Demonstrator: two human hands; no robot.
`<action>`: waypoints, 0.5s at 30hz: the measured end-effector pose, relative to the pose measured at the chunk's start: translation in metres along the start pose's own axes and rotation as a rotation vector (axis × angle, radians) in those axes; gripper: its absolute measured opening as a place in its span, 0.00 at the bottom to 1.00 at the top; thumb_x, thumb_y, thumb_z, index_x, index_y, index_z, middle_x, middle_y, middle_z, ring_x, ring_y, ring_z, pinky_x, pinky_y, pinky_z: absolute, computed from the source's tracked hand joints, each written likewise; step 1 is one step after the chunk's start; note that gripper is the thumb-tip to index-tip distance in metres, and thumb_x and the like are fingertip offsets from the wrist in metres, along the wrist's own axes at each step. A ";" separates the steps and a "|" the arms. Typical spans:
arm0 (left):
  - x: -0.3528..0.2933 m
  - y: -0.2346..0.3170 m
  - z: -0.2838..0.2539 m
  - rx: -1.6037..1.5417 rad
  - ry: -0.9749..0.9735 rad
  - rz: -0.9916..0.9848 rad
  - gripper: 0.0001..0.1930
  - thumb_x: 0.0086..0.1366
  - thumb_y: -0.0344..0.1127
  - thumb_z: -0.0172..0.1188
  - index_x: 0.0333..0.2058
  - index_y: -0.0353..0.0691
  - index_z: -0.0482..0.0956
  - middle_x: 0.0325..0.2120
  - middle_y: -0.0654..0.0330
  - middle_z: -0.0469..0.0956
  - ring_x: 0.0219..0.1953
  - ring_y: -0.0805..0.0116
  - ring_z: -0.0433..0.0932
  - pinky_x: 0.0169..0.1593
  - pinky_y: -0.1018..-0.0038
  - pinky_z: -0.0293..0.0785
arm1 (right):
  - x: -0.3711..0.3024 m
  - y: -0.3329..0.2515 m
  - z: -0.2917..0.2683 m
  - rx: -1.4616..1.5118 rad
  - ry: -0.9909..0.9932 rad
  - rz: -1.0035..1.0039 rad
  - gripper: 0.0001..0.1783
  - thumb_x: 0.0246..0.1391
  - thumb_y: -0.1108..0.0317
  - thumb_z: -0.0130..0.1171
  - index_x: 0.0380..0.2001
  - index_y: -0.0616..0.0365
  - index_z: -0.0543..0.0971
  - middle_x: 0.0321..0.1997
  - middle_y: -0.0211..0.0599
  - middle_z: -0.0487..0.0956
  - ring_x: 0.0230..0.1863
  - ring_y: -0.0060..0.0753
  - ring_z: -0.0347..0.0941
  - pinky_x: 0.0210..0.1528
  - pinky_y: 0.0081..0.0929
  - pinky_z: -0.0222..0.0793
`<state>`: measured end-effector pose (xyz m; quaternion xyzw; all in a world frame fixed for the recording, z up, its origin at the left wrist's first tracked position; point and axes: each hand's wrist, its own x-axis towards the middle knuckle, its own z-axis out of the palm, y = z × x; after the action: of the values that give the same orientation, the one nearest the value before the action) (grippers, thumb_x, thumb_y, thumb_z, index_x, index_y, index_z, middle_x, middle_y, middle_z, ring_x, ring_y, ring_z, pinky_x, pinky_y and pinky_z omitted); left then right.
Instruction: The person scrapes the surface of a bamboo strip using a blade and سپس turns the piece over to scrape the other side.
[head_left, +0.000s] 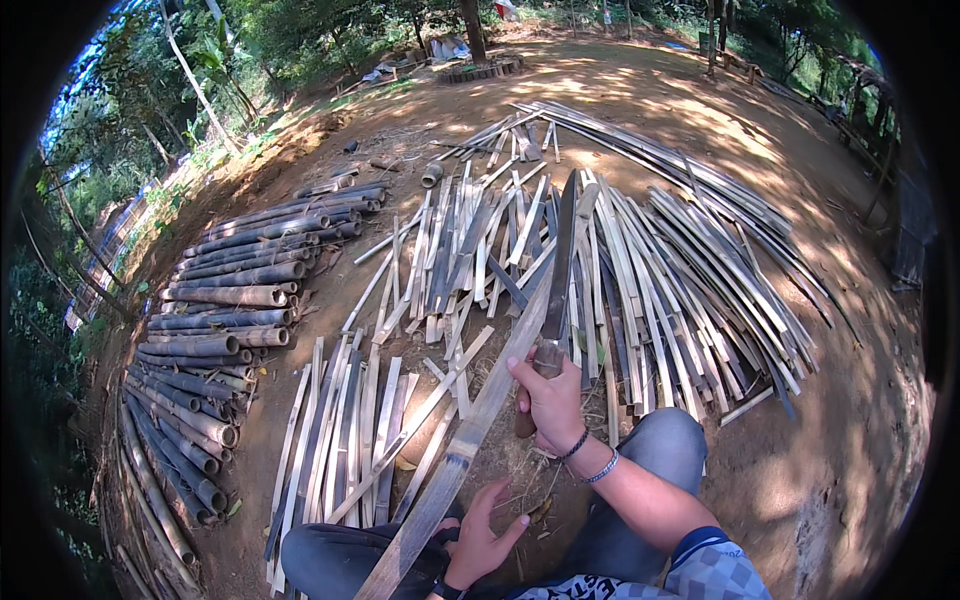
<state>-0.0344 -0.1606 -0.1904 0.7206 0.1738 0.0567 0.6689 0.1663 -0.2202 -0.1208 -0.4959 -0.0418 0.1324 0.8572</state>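
The right hand (550, 400) wraps the handle of 1 machete (564, 260), blade upward alongside the bamboo slat (478, 425), which slants over the left leg (325, 562), probably for support. The left hand (480, 548) is loosely spread beside it. The slat's lower end is cut off; any right-thumb contact is unclear.

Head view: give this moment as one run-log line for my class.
right hand: grips machete; left hand: open beside long bamboo strip; ahead: piled split strips; left side: stacked bamboo poles
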 end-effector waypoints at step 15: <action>0.008 0.092 -0.095 -0.148 -0.237 -0.068 0.24 0.68 0.42 0.54 0.55 0.34 0.62 0.38 0.53 0.74 0.34 0.72 0.79 0.38 0.74 0.76 | -0.047 0.023 0.023 -0.324 -0.328 -0.075 0.13 0.50 0.68 0.66 0.31 0.62 0.73 0.19 0.27 0.74 0.19 0.14 0.69 0.20 0.16 0.63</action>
<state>-0.0409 -0.0729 -0.0915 0.6646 0.1135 -0.0387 0.7375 0.1119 -0.2030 -0.1264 -0.5967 -0.2199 0.1708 0.7526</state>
